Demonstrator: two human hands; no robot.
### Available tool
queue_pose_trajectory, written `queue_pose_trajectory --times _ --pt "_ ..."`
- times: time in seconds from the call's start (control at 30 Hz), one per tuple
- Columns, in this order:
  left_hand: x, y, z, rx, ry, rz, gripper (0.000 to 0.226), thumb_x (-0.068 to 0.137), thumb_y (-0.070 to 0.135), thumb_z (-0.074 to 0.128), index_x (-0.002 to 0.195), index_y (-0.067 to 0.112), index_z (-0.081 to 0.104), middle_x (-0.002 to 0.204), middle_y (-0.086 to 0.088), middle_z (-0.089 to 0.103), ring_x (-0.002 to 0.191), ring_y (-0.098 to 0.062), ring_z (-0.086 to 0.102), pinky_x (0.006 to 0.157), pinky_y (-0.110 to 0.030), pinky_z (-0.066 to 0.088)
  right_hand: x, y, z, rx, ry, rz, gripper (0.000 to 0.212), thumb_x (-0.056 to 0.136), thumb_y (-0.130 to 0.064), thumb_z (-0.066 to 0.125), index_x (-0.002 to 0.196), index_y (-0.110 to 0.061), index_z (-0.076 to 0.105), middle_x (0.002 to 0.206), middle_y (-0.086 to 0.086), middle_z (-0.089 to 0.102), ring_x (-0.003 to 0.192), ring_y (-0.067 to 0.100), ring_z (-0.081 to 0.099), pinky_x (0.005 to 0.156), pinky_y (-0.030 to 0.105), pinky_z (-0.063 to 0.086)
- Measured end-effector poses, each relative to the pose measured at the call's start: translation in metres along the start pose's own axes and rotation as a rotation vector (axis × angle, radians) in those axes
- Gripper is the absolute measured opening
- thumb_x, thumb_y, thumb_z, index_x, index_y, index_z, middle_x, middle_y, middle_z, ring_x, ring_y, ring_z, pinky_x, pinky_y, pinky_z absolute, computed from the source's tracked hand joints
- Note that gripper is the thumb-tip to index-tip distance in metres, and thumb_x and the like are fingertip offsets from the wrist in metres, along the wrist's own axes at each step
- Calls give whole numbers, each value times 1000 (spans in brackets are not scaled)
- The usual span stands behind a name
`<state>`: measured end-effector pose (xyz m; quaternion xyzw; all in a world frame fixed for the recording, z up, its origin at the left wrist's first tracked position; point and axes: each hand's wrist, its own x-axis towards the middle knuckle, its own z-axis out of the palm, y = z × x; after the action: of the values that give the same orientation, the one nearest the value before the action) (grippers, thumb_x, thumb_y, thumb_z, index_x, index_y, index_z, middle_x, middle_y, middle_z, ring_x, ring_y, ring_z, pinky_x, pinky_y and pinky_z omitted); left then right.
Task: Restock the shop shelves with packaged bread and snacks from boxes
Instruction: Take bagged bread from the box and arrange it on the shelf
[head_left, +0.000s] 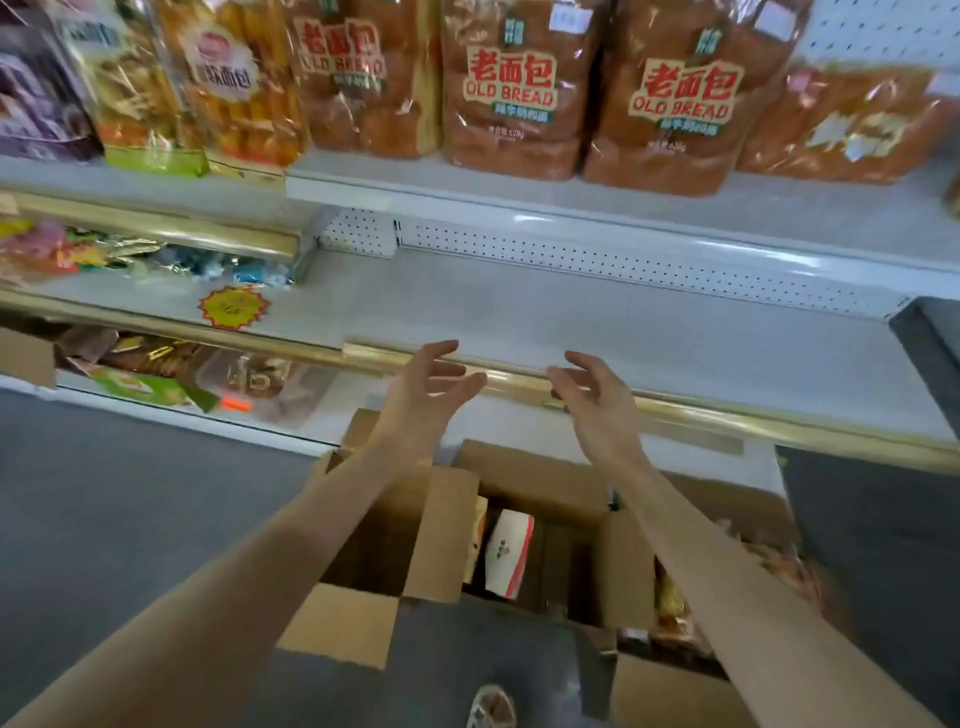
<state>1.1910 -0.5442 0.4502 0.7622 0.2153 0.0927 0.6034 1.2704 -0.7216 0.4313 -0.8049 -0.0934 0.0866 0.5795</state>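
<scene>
Right now both arms reach forward over an open cardboard box (441, 519) that stands on the grey floor (104, 493) in front of the shelving. The left hand (423, 384) and the right hand (595, 397) hover side by side, apart from each other, at the gold front rail (727, 415) of the middle shelf (571, 312). The palms face one another, with the fingers loosely spread and slightly bent. Each grip is apart and holds nothing. Whether the right fingertips touch the rail cannot be told.

Inside the box a white-and-red packet (511, 551) stands upright near the inner flap, with darker packets beside it too dim to make out. To the right of the box, orange-brown snack packets (774, 566) lie partly hidden behind the right forearm.

On the top shelf (675, 208) the OLD BREAD bags (511, 88) stand in a row, pressed against each other, with other bread bags on both sides. On the left part of the middle shelf lies a heap of small wrapped sweets (130, 254), with a yellow starburst price tag (234, 307) near it. Flat packets (156, 364) lie on the bottom shelf beneath. A shoe (491, 706) shows at the lower edge.
</scene>
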Motion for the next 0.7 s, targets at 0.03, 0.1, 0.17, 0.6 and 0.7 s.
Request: queue_pose_trajectory --times 0.03,0.1,0.17,0.6,0.7 --pt "15 -19 8 -7 -10 -45 47 86 30 72 128 24 53 109 3 65 100 -13 64 74 -21 49 11 20 6 -4 -4 36 41 94 -36 60 131 -19 55 115 -2 65 104 16 63 92 31 51" --pt "34 -49 20 13 -46 -97 52 86 31 72 132 23 51 113 2 65 104 -13 63 86 -28 52 24 51 15 -18 -4 91 42 94 -37 59 132 -20 54 116 -3 65 105 15 62 93 32 50" --pt "51 -81 32 65 -94 -127 54 86 35 69 135 23 48 116 3 64 106 -9 62 95 -32 50 36 85 24 -23 -3 172 41 94 -36 58 132 -21 53 117 -5 63 107 14 61 93 29 48" --pt "120 -303 84 170 -306 -454 52 88 36 66 135 22 47 105 15 62 92 8 56 72 -9 38 46 309 109 -91 1 585 40 93 -29 62 130 -13 56 112 -2 66 87 -7 57 70 3 43" --pt "129 -363 95 183 -329 -535 54 87 35 67 135 20 47 105 10 64 95 2 59 77 -13 41 37 362 133 -76 35 688 39 93 -27 61 129 -12 55 112 -2 65 85 -9 55 63 -1 42"
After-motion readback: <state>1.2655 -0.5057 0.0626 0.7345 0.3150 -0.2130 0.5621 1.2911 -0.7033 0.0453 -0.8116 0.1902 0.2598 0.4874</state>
